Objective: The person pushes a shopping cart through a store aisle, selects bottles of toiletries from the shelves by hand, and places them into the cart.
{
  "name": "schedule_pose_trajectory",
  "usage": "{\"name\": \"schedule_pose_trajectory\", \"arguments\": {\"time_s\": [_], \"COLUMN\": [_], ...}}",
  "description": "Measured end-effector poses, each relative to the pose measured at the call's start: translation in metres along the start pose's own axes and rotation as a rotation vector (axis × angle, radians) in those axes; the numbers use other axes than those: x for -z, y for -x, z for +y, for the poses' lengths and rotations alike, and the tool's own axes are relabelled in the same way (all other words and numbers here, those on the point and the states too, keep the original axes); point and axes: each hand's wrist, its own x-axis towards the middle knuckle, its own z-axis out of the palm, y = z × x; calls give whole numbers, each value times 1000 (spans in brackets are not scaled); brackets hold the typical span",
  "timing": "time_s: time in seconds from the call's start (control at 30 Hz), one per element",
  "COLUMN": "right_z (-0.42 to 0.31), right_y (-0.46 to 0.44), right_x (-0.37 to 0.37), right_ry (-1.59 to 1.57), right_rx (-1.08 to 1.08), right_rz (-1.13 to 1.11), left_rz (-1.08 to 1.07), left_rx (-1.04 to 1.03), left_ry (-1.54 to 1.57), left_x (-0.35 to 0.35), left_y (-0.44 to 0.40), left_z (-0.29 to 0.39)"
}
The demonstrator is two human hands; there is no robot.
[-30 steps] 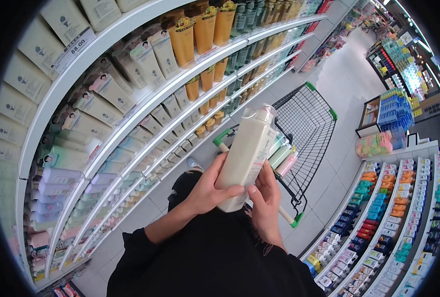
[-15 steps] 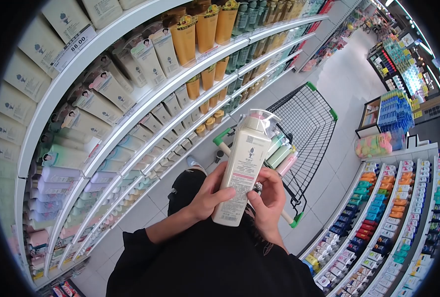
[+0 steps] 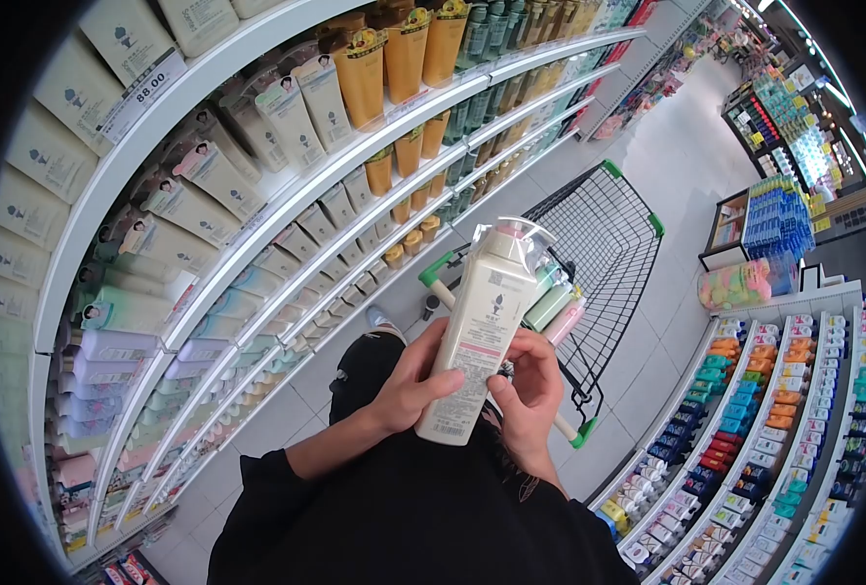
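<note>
A cream pump bottle [image 3: 477,341] with a clear plastic cover over its top is held in front of my body, its printed label and barcode facing me. My left hand [image 3: 413,385] grips the bottle's left side, thumb across the front. At the lower right side, my right hand [image 3: 529,395] holds the bottle between its thumb and bent fingers. Just beyond the bottle, green and pink bottles [image 3: 553,307] lie at the near end of the shopping cart [image 3: 599,244], partly hidden.
Curved-looking shelves [image 3: 326,166] with tubes and bottles run along the left. Lower shelves [image 3: 726,448] of small packages stand at the right. A blue-stocked display [image 3: 774,224] is farther back beside the tiled aisle [image 3: 687,136]. My foot [image 3: 382,320] shows below.
The bottle has turned from its side so that its printed label faces me, and its base has dropped slightly. My hands stay around it. The cart has not moved.
</note>
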Motion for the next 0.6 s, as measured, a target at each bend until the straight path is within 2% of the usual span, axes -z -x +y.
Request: {"name": "schedule_pose_trajectory", "arguments": {"time_s": [0.3,0.6], "right_z": [-4,-6], "right_y": [-9,-21], "right_x": [-1,-3], "right_ry": [-2,-168], "right_rx": [-65,-87], "right_rz": [23,51], "left_rz": [35,30], "left_rx": [-4,-24], "left_ry": [-109,-276], "left_x": [-2,-4], "left_y": [-1,-2], "left_z": [6,11]}}
